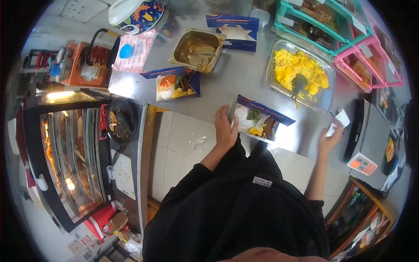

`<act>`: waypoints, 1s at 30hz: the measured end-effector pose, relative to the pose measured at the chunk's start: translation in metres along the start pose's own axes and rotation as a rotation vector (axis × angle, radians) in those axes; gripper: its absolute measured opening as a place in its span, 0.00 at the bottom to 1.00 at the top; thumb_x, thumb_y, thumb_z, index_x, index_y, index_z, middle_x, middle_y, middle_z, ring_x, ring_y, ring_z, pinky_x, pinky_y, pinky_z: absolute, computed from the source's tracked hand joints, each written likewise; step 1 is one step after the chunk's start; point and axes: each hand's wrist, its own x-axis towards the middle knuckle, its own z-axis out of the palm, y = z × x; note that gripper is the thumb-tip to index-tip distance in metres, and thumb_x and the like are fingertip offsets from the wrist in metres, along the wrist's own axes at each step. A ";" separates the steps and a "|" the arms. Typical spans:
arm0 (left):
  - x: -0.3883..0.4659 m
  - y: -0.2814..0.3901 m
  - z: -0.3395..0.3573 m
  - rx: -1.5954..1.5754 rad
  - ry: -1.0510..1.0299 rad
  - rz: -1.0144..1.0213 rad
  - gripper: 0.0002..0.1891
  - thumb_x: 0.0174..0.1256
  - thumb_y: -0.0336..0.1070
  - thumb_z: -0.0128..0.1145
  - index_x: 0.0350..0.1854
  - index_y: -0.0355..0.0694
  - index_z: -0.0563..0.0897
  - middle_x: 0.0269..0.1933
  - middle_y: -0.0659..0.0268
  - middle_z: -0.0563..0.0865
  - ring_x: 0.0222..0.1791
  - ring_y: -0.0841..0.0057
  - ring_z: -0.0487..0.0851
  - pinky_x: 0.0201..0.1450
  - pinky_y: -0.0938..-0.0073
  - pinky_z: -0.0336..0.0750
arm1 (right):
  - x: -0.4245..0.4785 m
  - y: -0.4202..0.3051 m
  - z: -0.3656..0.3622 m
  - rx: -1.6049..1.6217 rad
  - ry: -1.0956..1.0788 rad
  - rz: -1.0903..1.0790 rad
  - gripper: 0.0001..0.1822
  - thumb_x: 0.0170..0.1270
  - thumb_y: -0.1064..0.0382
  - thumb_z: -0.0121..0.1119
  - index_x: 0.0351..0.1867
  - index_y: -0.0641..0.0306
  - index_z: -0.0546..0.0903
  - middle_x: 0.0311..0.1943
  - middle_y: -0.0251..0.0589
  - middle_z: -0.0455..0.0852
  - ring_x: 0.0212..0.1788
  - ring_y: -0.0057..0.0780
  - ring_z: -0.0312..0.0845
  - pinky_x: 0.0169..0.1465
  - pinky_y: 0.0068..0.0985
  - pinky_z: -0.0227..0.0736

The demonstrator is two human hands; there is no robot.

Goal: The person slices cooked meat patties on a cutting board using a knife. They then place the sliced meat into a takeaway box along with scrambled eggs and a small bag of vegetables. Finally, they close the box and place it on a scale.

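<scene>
My left hand is at the left side of an open paper food box with rice, a green leafy garnish, scrambled egg and a brown piece of food; the fingers touch its wall. In my right hand is a small white paper slip, with what looks like a pen beside it. Up and to the left of that hand, a clear tray holds scrambled egg and a dark spoon. A second filled box stands at the counter's left, and a third box stands open farther back.
A soiled metal food pan stands between the boxes. Teal baskets and pink baskets hold packed food at back right. A grey machine is at right. Left are a rice cooker, a dark frying pan and a lit display warmer.
</scene>
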 end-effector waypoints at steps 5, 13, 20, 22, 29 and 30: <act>0.039 0.031 -0.002 0.067 -0.047 0.178 0.36 0.57 0.46 0.69 0.63 0.31 0.69 0.62 0.51 0.74 0.61 0.54 0.74 0.69 0.51 0.57 | -0.047 -0.146 0.061 0.577 -0.178 0.217 0.47 0.47 0.65 0.76 0.68 0.64 0.60 0.57 0.46 0.73 0.60 0.38 0.70 0.61 0.35 0.67; 0.093 0.036 0.006 -0.195 -0.205 0.128 0.32 0.51 0.36 0.72 0.60 0.38 0.73 0.45 0.58 0.88 0.45 0.67 0.88 0.49 0.66 0.79 | -0.022 -0.173 0.091 0.505 -0.036 0.396 0.37 0.46 0.71 0.70 0.59 0.66 0.66 0.44 0.47 0.79 0.45 0.35 0.79 0.52 0.31 0.74; 0.130 0.009 -0.022 -0.438 -0.537 0.186 0.38 0.49 0.30 0.72 0.67 0.38 0.70 0.55 0.58 0.85 0.56 0.71 0.84 0.59 0.68 0.78 | 0.001 -0.144 0.055 0.829 -0.315 0.281 0.32 0.50 0.81 0.54 0.62 0.67 0.69 0.52 0.43 0.81 0.56 0.31 0.79 0.58 0.28 0.73; 0.143 0.008 -0.026 -0.491 -0.648 0.187 0.41 0.49 0.28 0.71 0.69 0.38 0.68 0.59 0.58 0.83 0.59 0.71 0.82 0.61 0.68 0.78 | 0.007 -0.141 0.052 0.725 -0.346 0.396 0.28 0.51 0.85 0.48 0.57 0.66 0.76 0.48 0.39 0.84 0.50 0.27 0.82 0.52 0.25 0.75; 0.161 0.003 -0.034 -0.546 -0.718 0.284 0.44 0.50 0.24 0.65 0.75 0.42 0.63 0.63 0.56 0.79 0.62 0.70 0.80 0.61 0.67 0.78 | 0.005 -0.146 0.048 0.246 -0.279 0.247 0.12 0.61 0.72 0.57 0.47 0.67 0.81 0.39 0.58 0.84 0.40 0.57 0.82 0.43 0.36 0.77; 0.159 -0.001 -0.034 -0.629 -0.690 0.276 0.44 0.50 0.23 0.64 0.75 0.42 0.63 0.63 0.56 0.80 0.62 0.70 0.80 0.61 0.67 0.78 | 0.003 -0.145 0.046 0.261 -0.278 0.283 0.11 0.61 0.71 0.57 0.46 0.67 0.80 0.38 0.58 0.83 0.40 0.59 0.81 0.42 0.38 0.76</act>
